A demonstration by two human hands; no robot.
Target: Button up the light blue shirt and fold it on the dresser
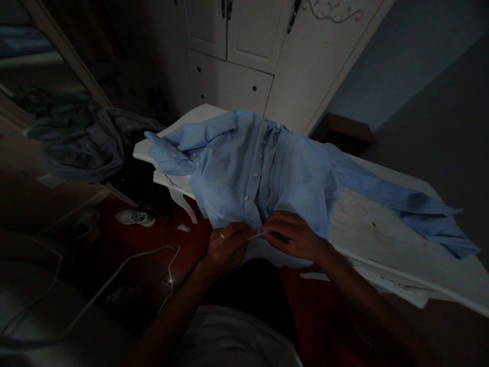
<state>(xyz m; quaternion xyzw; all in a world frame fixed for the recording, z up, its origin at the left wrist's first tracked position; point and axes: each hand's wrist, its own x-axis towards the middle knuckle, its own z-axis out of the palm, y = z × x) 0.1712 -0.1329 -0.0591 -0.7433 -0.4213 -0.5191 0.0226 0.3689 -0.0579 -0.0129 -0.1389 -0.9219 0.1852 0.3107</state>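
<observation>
A light blue button-up shirt (229,173) lies spread across a white table, its front partly open and its sleeves stretched out to both sides. Its lower hem hangs over the table's near edge. There my left hand (227,247), with a ring on one finger, pinches the edge of the shirt front. My right hand (292,234) is closed on the cloth just beside it, fingertips almost touching the left ones. A thin strip of the shirt's edge shows between the two hands. Whether a button is in the fingers is too dark to tell.
The white table (370,229) runs to the right. Behind it stands a white wardrobe (237,30), with a brown box (346,130) near the wall. Grey clothes (87,142) are heaped at left. A shoe (135,218) and a white cable (122,265) are at lower left.
</observation>
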